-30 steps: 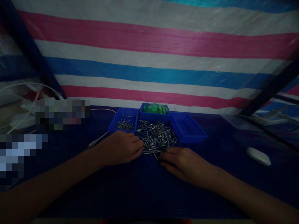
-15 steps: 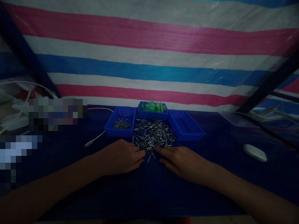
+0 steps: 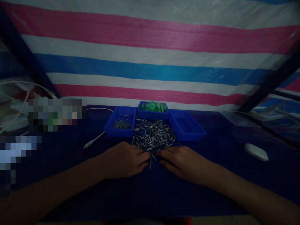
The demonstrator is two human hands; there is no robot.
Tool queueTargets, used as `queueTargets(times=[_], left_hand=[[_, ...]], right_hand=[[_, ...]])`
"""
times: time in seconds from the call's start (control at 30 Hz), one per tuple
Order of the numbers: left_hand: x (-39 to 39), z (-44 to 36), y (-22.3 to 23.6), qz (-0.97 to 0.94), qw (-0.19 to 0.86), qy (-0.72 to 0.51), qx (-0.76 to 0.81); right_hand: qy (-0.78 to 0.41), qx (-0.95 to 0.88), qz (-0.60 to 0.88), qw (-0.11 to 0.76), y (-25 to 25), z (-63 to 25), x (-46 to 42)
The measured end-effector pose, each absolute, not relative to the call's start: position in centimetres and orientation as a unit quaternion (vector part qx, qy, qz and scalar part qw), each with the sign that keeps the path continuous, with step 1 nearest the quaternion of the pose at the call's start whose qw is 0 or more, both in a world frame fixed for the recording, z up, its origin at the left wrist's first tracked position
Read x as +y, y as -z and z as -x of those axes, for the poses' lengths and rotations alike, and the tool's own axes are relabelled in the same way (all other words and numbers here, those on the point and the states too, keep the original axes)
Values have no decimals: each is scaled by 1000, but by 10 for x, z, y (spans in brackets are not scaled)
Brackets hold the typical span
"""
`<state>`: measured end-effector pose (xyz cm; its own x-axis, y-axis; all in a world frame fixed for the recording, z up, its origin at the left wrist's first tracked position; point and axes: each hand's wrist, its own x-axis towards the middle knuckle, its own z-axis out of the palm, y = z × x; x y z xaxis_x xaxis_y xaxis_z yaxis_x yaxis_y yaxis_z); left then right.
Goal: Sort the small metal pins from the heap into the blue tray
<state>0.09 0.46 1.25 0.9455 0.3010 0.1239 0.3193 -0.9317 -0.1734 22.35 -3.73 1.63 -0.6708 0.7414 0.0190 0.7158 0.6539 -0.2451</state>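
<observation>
A heap of thin silver metal pins that look like blind rivets [image 3: 156,134] lies loose on the dark blue table. My left hand [image 3: 127,159] rests at the near left edge of the heap, fingertips touching the closest pieces, thumb a little apart. From the right, my right hand [image 3: 179,159] reaches the same near edge with its fingers stretched out and a ring on one. A few rivets [image 3: 151,161] stick out toward me between the two hands. Neither hand visibly grips a piece, though the fingertips are dim.
Left of the heap, a blue tray [image 3: 119,132] holds more rivets. Behind stands a blue bin [image 3: 153,115] with green plastic bags [image 3: 153,106]. Another blue tray [image 3: 187,125] is at the right. A white cable [image 3: 93,140] lies left, a white rounded case [image 3: 256,152] right.
My left hand has slid slightly right and nearer to me, its fingertips closer to the right hand. The protruding rivets between the hands have shifted a little toward me.
</observation>
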Motion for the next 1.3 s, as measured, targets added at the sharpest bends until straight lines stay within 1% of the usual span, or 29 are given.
queueTargets(times=[0.37,0.53,0.7,0.8,0.97,1.13,1.3], left_hand=[[0,-3,-9,986,38,38,-160],[-2,-4,-8,985,47,53,-158],[-1,-2,-6,984,75,55,-150],[0,0,-5,983,87,57,-154],[-1,0,-6,983,91,55,-150],[-3,-1,-6,985,93,84,-121],[-2,-1,-5,984,103,85,-114]], right_hand=[[-114,-909,393,83,-16,-225,-36],[-92,-911,394,84,-21,-229,-36],[-33,-903,413,116,-29,-236,-30],[-14,-903,412,120,-28,-235,-26],[-37,-913,393,107,-17,-226,-26],[-78,-915,371,140,-16,-221,-32],[-45,-904,393,163,-13,-226,-30]])
